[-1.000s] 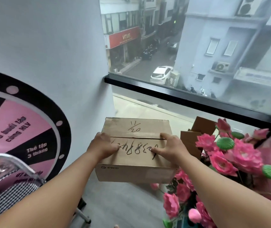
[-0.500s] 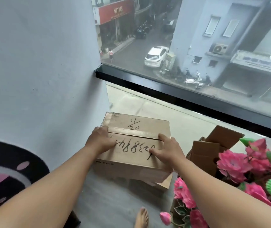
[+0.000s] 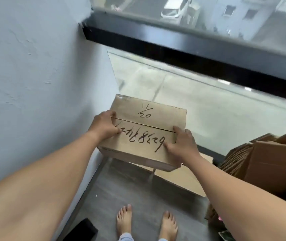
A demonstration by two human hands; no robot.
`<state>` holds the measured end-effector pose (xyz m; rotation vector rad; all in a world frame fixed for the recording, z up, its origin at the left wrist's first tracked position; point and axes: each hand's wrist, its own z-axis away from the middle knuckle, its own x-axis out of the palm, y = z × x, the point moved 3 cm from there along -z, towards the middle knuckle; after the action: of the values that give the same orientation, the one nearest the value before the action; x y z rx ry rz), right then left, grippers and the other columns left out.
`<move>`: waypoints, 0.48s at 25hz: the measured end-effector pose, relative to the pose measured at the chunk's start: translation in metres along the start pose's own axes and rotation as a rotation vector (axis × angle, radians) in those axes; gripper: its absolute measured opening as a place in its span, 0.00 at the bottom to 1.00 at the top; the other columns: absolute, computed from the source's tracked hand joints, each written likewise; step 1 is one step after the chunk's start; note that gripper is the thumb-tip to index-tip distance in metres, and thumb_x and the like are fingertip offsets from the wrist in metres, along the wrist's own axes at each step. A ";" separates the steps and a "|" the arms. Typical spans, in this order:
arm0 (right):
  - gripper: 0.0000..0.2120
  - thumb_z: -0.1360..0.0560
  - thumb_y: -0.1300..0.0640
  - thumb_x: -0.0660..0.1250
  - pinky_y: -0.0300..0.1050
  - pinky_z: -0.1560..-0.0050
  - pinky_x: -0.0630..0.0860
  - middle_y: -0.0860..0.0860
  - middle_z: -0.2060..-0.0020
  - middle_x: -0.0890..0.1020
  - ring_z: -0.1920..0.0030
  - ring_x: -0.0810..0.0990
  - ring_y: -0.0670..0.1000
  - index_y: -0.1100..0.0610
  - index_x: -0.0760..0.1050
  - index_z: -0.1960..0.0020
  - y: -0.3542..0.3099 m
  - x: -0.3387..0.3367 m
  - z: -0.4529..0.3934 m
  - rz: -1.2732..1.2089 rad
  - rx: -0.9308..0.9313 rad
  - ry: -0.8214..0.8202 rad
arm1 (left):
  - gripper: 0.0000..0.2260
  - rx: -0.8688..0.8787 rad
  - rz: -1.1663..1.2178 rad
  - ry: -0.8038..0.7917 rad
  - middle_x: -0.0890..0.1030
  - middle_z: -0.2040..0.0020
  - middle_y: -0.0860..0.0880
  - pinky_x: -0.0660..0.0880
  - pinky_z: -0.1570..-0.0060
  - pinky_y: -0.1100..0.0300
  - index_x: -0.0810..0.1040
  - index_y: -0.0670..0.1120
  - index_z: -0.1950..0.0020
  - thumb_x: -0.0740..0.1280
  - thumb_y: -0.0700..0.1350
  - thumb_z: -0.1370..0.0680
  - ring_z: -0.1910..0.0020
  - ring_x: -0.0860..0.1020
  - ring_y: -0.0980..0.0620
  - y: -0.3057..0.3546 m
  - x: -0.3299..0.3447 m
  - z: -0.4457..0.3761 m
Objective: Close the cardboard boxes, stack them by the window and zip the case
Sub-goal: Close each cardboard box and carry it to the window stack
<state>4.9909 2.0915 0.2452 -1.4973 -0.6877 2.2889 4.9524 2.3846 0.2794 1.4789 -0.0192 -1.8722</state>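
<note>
Cardboard box (image 3: pixel 145 129), closed, flaps meeting in a seam that runs left to right along its long axis; handwritten marks on top read upside down from the wearer's side. Held above the grey floor (image 3: pixel 121 192) in the corner where the white wall (image 3: pixel 34 66) meets the window (image 3: pixel 208 94). Left hand (image 3: pixel 104 125) grips the left end, fingers curled over the edge; right hand (image 3: pixel 182 145) grips the right end likewise. Flat cardboard sheet (image 3: pixel 182 178) lies below; open boxes (image 3: pixel 264 162) stand to the right. Bare feet (image 3: pixel 124 221) below.
</note>
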 end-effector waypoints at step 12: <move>0.36 0.28 0.47 0.75 0.48 0.37 0.71 0.59 0.36 0.67 0.38 0.73 0.60 0.51 0.64 0.25 0.065 0.178 -0.076 -0.012 0.148 -0.060 | 0.28 0.034 -0.108 -0.124 0.80 0.42 0.48 0.67 0.52 0.63 0.76 0.50 0.36 0.79 0.43 0.34 0.49 0.76 0.47 -0.109 0.130 -0.116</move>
<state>4.9891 2.1443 0.0476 -1.3590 -0.5286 2.3293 4.9843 2.4407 0.0840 1.4087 -0.0308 -2.0577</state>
